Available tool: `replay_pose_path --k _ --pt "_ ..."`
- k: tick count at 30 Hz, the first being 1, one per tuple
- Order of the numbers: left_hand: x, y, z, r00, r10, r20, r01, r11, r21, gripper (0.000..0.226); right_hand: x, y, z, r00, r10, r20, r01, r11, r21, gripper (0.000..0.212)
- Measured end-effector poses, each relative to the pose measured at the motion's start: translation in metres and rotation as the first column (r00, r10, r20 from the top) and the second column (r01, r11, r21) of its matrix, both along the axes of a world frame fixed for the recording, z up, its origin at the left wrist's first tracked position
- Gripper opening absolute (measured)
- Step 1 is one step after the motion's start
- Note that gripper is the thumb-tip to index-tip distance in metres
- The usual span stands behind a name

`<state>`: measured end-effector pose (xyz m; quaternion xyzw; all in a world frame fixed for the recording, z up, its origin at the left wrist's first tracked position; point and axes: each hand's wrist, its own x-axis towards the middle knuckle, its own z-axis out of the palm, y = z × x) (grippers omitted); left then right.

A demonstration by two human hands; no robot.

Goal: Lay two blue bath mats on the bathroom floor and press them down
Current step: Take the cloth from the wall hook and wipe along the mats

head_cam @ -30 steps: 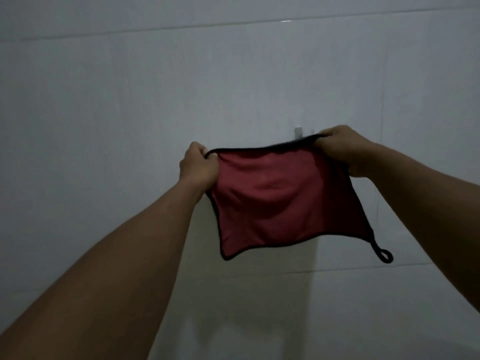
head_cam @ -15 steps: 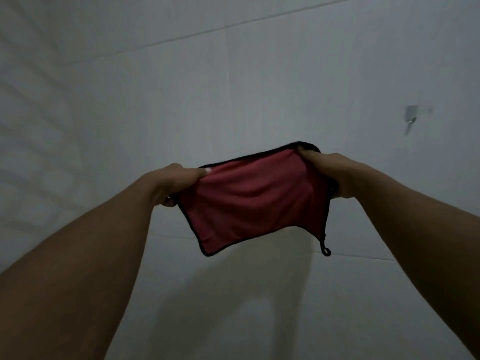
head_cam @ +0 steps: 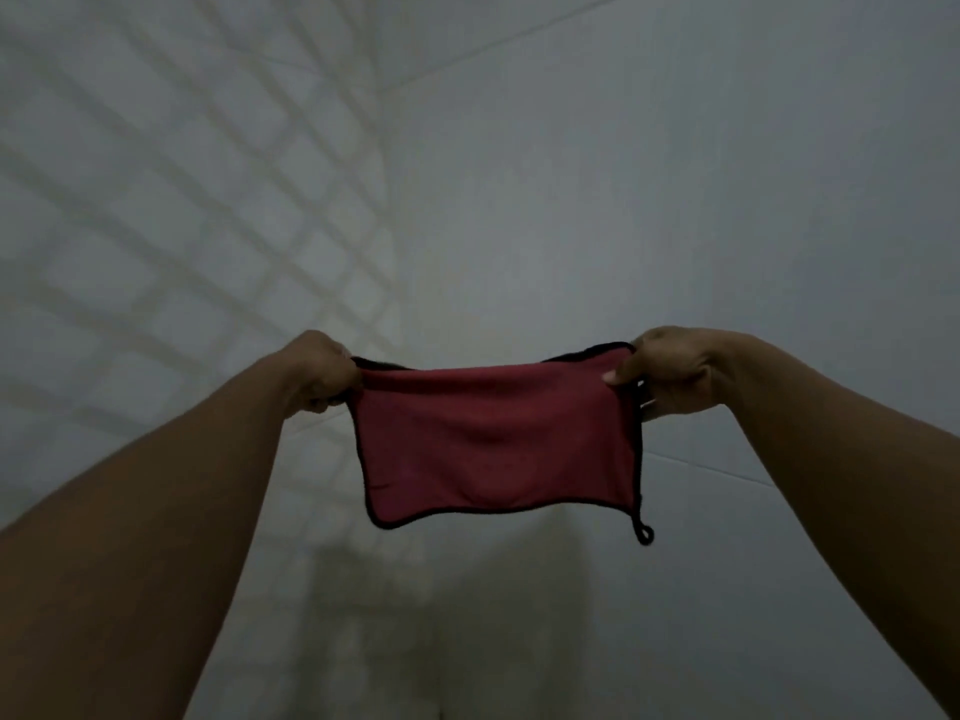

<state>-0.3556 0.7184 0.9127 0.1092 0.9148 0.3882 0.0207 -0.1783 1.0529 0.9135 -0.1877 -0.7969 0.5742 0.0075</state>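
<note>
A small red cloth [head_cam: 493, 444] with black edging hangs stretched between my two hands in front of a pale tiled wall. My left hand [head_cam: 322, 374] grips its upper left corner. My right hand [head_cam: 670, 371] pinches its upper right corner. A black hanging loop [head_cam: 644, 535] dangles from the cloth's lower right corner. No blue bath mat is in view.
Two pale tiled walls meet at a corner [head_cam: 384, 210] behind the cloth. The left wall [head_cam: 156, 226] carries a grid of light and shadow. The floor is out of view, and the room is dim.
The view has swung left, so the wall hook has left the frame and the wall corner has appeared. My hands have pulled apart and drawn the cloth's top edge taut.
</note>
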Motion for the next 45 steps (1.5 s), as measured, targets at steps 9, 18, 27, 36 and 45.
replay_pose_path --k 9,18,27,36,45 --pt "-0.013 -0.067 -0.048 0.939 0.321 0.124 -0.344 0.884 0.318 0.021 -0.139 -0.047 -0.028 0.978 0.179 -0.108 -0.181 0.983 -0.009 0.015" --pt "0.066 -0.193 -0.079 0.691 0.663 0.289 -0.722 0.613 0.320 0.019 -0.226 -0.196 -0.068 0.828 0.560 0.007 -0.558 0.826 -0.081 0.014" --pt "0.283 -0.352 -0.083 0.385 0.827 0.410 -0.923 0.334 0.193 0.034 -0.158 -0.469 -0.090 0.484 0.852 0.199 -0.863 0.503 -0.052 0.008" --pt "0.502 -0.438 -0.087 0.038 0.968 0.249 -0.995 0.015 0.095 0.015 -0.004 -0.654 -0.088 -0.103 0.985 0.137 -0.991 -0.091 -0.094 0.031" --pt "0.610 -0.424 -0.093 -0.253 0.965 0.062 -0.911 -0.217 -0.351 0.041 0.094 -0.769 -0.093 -0.423 0.899 0.116 -0.836 -0.436 0.333 0.034"
